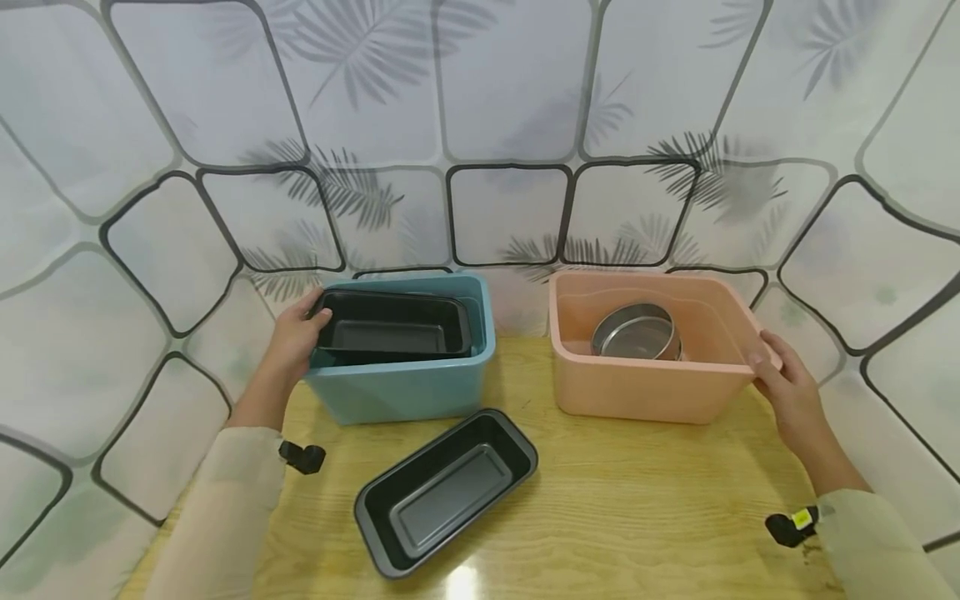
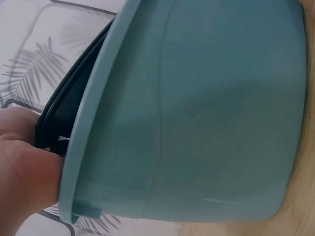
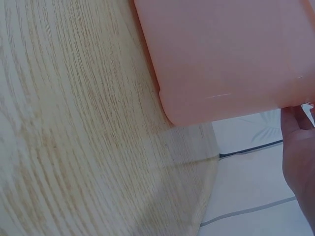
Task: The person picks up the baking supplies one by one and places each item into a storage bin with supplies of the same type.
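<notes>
A spare loaf pan (image 1: 446,492) lies nearest me; beyond it my left hand (image 1: 296,337) pinches another loaf pan's (image 1: 393,327) left end inside the blue bin (image 1: 408,383), long axis crosswise; right hand's (image 1: 787,392) fingers curl on the pink bin's (image 1: 637,387) rim.

Counting it up: two plastic bins, one blue bin (image 1: 420,392) at about 11 o'clock and one pink bin (image 1: 637,392) at 1 o'clock. Two black loaf pans, one pan in the blue bin (image 1: 393,327), one pan on the table (image 1: 446,492) at 6 o'clock. One round metal sieve (image 1: 636,333) in the pink one. Two hands.
</notes>
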Available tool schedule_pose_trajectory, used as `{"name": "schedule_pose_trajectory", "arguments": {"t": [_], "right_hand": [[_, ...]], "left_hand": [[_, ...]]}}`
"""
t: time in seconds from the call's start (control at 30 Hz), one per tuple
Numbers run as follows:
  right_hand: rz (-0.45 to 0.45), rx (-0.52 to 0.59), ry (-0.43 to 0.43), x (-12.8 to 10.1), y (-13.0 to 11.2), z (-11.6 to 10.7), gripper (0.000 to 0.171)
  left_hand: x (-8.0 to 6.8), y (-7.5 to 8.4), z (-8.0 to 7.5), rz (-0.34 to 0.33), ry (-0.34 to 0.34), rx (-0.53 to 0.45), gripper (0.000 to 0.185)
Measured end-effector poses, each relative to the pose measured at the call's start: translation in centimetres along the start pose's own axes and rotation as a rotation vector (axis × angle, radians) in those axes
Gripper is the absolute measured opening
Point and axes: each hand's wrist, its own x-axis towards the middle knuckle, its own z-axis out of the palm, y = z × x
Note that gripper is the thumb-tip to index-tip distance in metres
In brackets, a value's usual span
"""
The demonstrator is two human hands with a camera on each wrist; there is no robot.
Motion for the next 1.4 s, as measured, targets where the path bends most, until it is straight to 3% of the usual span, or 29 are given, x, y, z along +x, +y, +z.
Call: {"name": "schedule_pose_trajectory", "arguments": {"t": [0.2, 0.4, 0.63, 0.87, 1.1, 1.4], "right_hand": [[-0.015, 0.061, 0.014, -0.2, -0.1, 0.1, 0.057], [-0.007, 0.043, 0.014, -0.2, -0.1, 0.2, 0.057], [-0.01, 0.064, 0.009, -0.4, 0.0, 0.3, 0.057], [-0.006, 0.093, 0.014, -0.2, -0.1, 0.5, 0.057], [-0.033, 0.163, 0.03, -0.1, -0.2, 0.9, 0.053], [-0.033, 0.163, 0.028, -0.2, 0.0, 0.8, 0.053]], "left_hand": [[0.8, 0.0, 0.6, 0.011, -0.031, 0.051, 0.059], [1.2, 0.0, 1.1, 0.023, -0.027, 0.067, 0.058], [1.5, -0.2, 1.8, -0.004, -0.062, 0.08, 0.059], [1.9, -0.2, 2.0, -0.034, -0.051, 0.106, 0.058], [2.0, -0.1, 2.0, -0.06, -0.101, 0.133, 0.059], [2.4, -0.5, 2.3, -0.08, -0.127, 0.22, 0.06]]}}
